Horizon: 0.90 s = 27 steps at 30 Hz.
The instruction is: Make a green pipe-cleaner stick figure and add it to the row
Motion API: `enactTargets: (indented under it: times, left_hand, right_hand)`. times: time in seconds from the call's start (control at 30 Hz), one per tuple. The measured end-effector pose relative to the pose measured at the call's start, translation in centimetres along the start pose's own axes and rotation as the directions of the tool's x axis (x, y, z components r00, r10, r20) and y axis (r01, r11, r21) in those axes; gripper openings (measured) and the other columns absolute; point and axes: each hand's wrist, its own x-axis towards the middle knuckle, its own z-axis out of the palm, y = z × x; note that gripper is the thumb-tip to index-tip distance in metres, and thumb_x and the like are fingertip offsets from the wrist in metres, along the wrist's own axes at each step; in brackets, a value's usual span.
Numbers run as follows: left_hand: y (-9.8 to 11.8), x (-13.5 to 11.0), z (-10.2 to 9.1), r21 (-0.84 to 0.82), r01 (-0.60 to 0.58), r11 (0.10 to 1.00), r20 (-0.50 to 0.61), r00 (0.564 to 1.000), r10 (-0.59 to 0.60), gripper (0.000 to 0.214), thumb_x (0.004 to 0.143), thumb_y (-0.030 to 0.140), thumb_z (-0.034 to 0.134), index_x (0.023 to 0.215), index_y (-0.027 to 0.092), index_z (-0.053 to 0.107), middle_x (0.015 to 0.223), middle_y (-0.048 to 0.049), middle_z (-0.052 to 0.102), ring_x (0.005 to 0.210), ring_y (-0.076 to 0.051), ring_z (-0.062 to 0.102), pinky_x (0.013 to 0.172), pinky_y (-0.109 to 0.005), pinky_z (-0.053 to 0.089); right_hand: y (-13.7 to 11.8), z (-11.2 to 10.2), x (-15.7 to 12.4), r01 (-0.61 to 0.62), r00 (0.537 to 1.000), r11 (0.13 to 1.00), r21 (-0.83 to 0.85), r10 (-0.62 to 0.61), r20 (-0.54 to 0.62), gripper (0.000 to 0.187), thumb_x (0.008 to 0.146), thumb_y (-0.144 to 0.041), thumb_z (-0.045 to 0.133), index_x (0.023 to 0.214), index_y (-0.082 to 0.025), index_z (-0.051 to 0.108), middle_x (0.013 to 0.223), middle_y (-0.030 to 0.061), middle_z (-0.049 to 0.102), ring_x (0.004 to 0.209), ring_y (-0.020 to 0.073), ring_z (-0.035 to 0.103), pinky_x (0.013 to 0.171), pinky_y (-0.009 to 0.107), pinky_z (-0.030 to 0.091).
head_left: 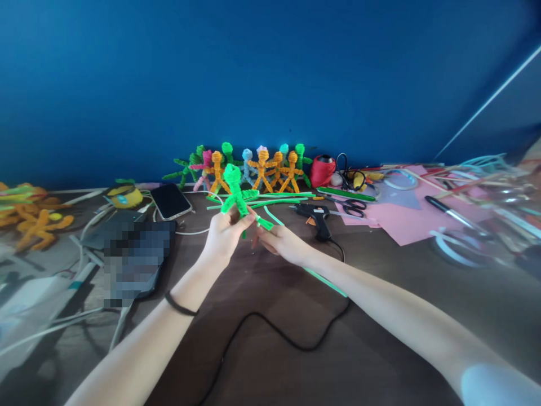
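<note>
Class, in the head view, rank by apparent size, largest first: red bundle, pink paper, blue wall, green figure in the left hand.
1. Blue wall
2. Pink paper
3. Green figure in the left hand
4. Red bundle
The figure is nearer the camera than the bundle, so true sizes may differ.
</note>
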Motion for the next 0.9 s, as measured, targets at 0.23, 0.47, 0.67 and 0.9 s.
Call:
enactTargets:
  times: [0.23, 0.47, 0.67, 0.9]
  left_hand:
    - [0.3, -0.1, 0.4, 0.201, -0.083, 0.976, 0.014, 0.997, 0.081, 0.010, 0.071, 0.026, 0.061, 0.071, 0.016, 0.061, 0.075, -0.0023, 0.067, 0.071, -0.016, 0.060, 0.069, -0.026, 0.047]
    - [0.2, -0.3, 0.4, 0.329, -0.112, 0.938, 0.063, 0.993, 0.096, 0.013, 0.073, 0.029, 0.057, 0.072, 0.017, 0.061, 0.075, -0.0033, 0.068, 0.070, -0.017, 0.062, 0.069, -0.028, 0.048]
    - [0.3, -0.5, 0.1, 0.532, -0.200, 0.823, 0.083, 0.979, 0.184, 0.009, 0.074, 0.023, 0.054, 0.073, 0.018, 0.062, 0.071, 0.0011, 0.066, 0.065, -0.014, 0.057, 0.065, -0.024, 0.044]
    - [0.4, 0.0, -0.6, 0.501, -0.196, 0.843, 0.085, 0.980, 0.178, 0.008, 0.072, 0.024, 0.057, 0.069, 0.017, 0.060, 0.066, 0.0019, 0.062, 0.064, -0.014, 0.056, 0.066, -0.025, 0.043]
  right_hand:
    - [0.4, 0.7, -0.3, 0.052, 0.999, 0.994, -0.099, -0.050, 0.018, 0.031, 0.090, -0.036, 0.033, 0.085, -0.015, 0.055, 0.049, -0.0061, 0.029, 0.043, 0.0070, 0.030, 0.043, 0.022, 0.025]
    - [-0.8, 1.4, -0.7, 0.070, 0.998, 0.982, -0.177, -0.069, 0.009, 0.027, 0.088, -0.030, 0.040, 0.064, -0.018, 0.038, 0.056, -0.0042, 0.040, 0.051, 0.0071, 0.037, 0.054, 0.023, 0.031]
    - [-1.8, 0.5, -0.9, 0.076, 0.997, 0.951, -0.301, -0.078, 0.007, 0.028, 0.088, -0.029, 0.041, 0.071, -0.013, 0.056, 0.063, -0.0010, 0.050, 0.058, 0.0083, 0.044, 0.061, 0.023, 0.033]
    - [-1.3, -1.7, -0.3, 0.078, 0.984, 0.969, -0.233, -0.111, -0.136, 0.039, 0.087, -0.038, 0.039, 0.062, -0.013, 0.055, 0.046, -0.0056, 0.033, 0.046, 0.0063, 0.033, 0.050, 0.022, 0.025]
